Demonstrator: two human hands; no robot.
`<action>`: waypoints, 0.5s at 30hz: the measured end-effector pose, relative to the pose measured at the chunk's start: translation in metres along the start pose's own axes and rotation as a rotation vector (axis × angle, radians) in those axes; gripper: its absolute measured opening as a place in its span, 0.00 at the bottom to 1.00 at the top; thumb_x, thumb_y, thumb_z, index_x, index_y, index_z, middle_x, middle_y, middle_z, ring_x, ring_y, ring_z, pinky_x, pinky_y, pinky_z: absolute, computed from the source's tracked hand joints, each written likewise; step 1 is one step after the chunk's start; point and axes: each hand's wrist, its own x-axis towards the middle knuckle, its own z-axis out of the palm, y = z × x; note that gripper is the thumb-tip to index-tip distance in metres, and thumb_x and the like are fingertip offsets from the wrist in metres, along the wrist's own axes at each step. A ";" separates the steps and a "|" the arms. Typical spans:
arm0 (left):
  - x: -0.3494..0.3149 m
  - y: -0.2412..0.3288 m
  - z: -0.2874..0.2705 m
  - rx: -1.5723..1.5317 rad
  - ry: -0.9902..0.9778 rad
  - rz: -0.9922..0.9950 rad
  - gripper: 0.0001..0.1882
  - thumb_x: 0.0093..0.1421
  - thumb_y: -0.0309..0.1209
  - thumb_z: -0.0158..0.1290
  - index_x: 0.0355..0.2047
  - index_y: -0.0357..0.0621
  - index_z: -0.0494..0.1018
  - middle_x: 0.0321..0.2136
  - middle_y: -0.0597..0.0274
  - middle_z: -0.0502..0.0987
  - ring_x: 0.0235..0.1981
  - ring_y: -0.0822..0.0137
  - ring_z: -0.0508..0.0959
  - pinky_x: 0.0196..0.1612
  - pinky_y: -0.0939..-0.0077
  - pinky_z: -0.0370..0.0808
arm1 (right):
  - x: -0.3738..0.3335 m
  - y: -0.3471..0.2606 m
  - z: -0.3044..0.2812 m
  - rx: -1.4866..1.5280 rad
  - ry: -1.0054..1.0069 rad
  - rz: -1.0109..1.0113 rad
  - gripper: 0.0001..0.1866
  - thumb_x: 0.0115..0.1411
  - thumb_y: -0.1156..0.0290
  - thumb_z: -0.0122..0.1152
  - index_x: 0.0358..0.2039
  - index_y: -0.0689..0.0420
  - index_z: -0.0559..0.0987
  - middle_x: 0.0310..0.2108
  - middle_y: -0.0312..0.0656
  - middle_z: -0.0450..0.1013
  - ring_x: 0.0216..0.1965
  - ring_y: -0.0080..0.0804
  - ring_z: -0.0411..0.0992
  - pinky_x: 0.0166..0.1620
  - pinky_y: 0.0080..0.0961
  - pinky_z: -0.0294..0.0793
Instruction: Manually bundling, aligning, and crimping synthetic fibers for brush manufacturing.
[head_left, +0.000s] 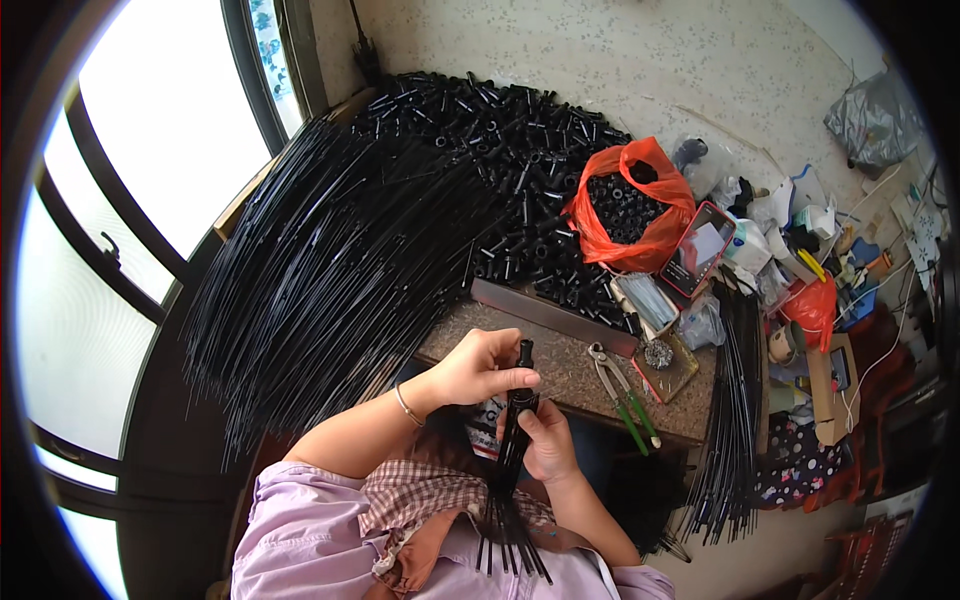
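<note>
Close in front of my body, my right hand point(549, 441) is closed round a bundle of thin black rods point(508, 455). Their loose ends fan out downward over my lap. My left hand point(482, 366), with a bracelet on its wrist, pinches at the upper end of the bundle, thumb and fingers beside a short black tube-shaped piece point(526, 352) that stands up there. The left fingertips are partly hidden, and I cannot tell whether the piece is fixed on a rod. A checked cloth point(440, 490) covers my lap.
Long black rods point(320, 270) lie heaped at the left; short black tube pieces point(480, 110) are piled behind. A metal bar point(550, 314) edges the pile. A red bag point(588, 240), phone point(696, 250), green-handled pincers point(622, 395), metal scrubber point(658, 354) and hanging rods point(732, 420) sit rightward.
</note>
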 end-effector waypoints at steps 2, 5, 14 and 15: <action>-0.002 0.000 0.003 -0.096 0.027 -0.039 0.12 0.45 0.32 0.51 0.25 0.37 0.63 0.14 0.70 0.66 0.15 0.83 0.64 0.16 0.89 0.63 | 0.002 0.001 -0.002 0.000 -0.013 -0.004 0.13 0.45 0.65 0.54 0.27 0.59 0.66 0.24 0.41 0.67 0.23 0.26 0.66 0.27 0.20 0.66; -0.006 -0.001 0.001 0.099 0.104 -0.066 0.11 0.45 0.31 0.51 0.24 0.37 0.63 0.15 0.70 0.66 0.16 0.83 0.64 0.17 0.90 0.62 | 0.006 0.004 -0.001 0.004 -0.040 -0.006 0.13 0.45 0.65 0.54 0.27 0.59 0.66 0.24 0.41 0.67 0.23 0.26 0.66 0.27 0.20 0.66; -0.038 -0.011 -0.012 0.124 0.021 0.224 0.22 0.35 0.32 0.57 0.31 0.36 0.65 0.26 0.60 0.67 0.33 0.67 0.66 0.36 0.78 0.63 | 0.012 0.035 -0.005 -0.054 -0.009 -0.049 0.11 0.46 0.67 0.52 0.30 0.56 0.66 0.24 0.38 0.66 0.23 0.28 0.66 0.27 0.22 0.67; -0.044 -0.017 -0.012 0.104 0.062 0.128 0.20 0.36 0.31 0.56 0.31 0.36 0.64 0.26 0.56 0.67 0.32 0.62 0.67 0.35 0.76 0.64 | 0.012 0.039 -0.002 -0.033 -0.041 -0.060 0.12 0.46 0.67 0.52 0.31 0.56 0.66 0.24 0.38 0.66 0.23 0.28 0.65 0.27 0.23 0.67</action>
